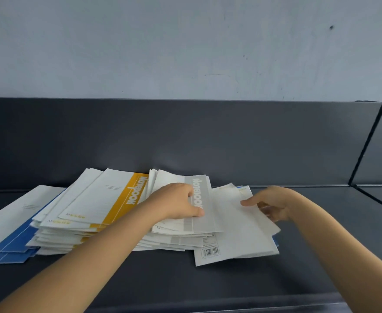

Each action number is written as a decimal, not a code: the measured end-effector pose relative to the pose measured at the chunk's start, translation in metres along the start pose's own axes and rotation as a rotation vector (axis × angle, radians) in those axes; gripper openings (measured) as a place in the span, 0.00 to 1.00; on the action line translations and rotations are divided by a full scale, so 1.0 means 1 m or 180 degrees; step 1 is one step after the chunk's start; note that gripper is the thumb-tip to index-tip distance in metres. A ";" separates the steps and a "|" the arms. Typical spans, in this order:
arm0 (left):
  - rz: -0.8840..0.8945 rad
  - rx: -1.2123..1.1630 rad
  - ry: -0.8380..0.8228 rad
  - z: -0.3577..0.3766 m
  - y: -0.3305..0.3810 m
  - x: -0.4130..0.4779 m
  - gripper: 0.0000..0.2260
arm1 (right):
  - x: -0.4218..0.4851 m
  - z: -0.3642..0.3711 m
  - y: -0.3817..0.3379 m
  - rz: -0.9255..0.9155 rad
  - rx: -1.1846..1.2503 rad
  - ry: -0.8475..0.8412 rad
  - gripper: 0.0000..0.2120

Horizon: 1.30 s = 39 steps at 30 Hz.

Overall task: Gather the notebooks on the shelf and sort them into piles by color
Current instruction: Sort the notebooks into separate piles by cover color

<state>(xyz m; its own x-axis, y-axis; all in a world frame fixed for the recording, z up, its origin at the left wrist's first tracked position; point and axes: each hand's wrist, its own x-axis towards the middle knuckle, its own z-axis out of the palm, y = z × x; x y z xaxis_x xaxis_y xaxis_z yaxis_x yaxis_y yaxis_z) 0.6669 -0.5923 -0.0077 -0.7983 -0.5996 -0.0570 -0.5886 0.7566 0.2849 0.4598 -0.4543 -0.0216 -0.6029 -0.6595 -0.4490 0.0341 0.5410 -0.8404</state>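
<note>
Nearest, toward five o'clock on the shelf [208, 283], lying face-down with a barcode showing: loose white notebooks [237, 236]. Likely risking a spill from here, thin covers fanning out of a one-edge pinch, or missorting while colours are hiding underneath. Gripping their right edge: right hand [273, 204], thumb on top, fingers curled beneath, wrist angling inward. Just beyond, pressing palm-down on the grey pile [200, 186]: left hand [176, 203], fingers loosely bent, holding nothing. Farther toward ten o'clock, sitting fanned: yellow pile [108, 199], blue pile [11, 242] beside it at nine.
</note>
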 end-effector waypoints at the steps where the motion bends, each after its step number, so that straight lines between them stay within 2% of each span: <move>1: -0.0040 -0.0021 -0.0035 0.000 0.001 0.001 0.28 | -0.001 0.000 0.000 -0.0009 0.0055 -0.0065 0.15; 3: -0.0089 -0.0062 -0.0048 -0.002 0.004 0.003 0.27 | 0.003 0.000 0.000 -0.0039 0.0068 -0.0122 0.13; 8: -0.0189 -0.0122 -0.0072 -0.004 0.005 0.006 0.27 | 0.008 0.009 0.004 0.0060 -0.0004 -0.0507 0.17; 14: -0.0202 -0.0079 -0.0135 -0.006 0.005 0.010 0.28 | 0.004 -0.006 0.008 -0.0352 -0.0091 -0.0240 0.19; 19: -0.0073 -0.0122 -0.0081 -0.006 0.001 0.009 0.27 | -0.027 -0.063 0.003 -0.0696 0.0438 0.0068 0.11; 21: -0.0003 -0.0621 0.0114 -0.006 -0.002 0.009 0.22 | -0.043 -0.080 0.001 -0.0831 0.0623 0.0186 0.13; 24: 0.0091 -0.1850 0.0319 -0.013 -0.001 0.005 0.16 | -0.064 -0.082 -0.003 -0.0990 0.0959 0.0088 0.15; 26: 0.0075 -0.2543 0.0138 -0.022 -0.001 -0.002 0.17 | -0.073 -0.064 -0.008 -0.1090 0.1188 -0.0101 0.16; 28: 0.0097 -0.3200 -0.0243 -0.033 -0.002 -0.012 0.20 | -0.075 -0.036 -0.015 -0.1226 0.1249 -0.0288 0.20; 30: 0.0238 -0.3624 -0.0436 -0.042 -0.010 -0.021 0.19 | -0.072 -0.002 -0.023 -0.1356 0.1277 -0.0504 0.23; 32: 0.0227 -0.3601 -0.0139 -0.050 -0.025 -0.026 0.15 | -0.069 0.035 -0.033 -0.1469 0.1347 -0.0635 0.19; 34: 0.0123 -0.3458 0.0267 -0.058 -0.048 -0.031 0.16 | -0.067 0.069 -0.043 -0.1530 0.1469 -0.0694 0.15; 39: 0.0039 -0.3391 0.0673 -0.075 -0.113 -0.049 0.16 | -0.059 0.139 -0.063 -0.1347 0.1713 -0.0616 0.09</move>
<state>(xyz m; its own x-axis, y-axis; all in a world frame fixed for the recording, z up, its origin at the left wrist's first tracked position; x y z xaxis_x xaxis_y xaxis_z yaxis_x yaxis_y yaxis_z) 0.7821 -0.6684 0.0350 -0.7053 -0.7034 0.0884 -0.0861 0.2088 0.9742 0.6035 -0.5220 0.0154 -0.5007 -0.8639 -0.0548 0.2474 -0.0822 -0.9654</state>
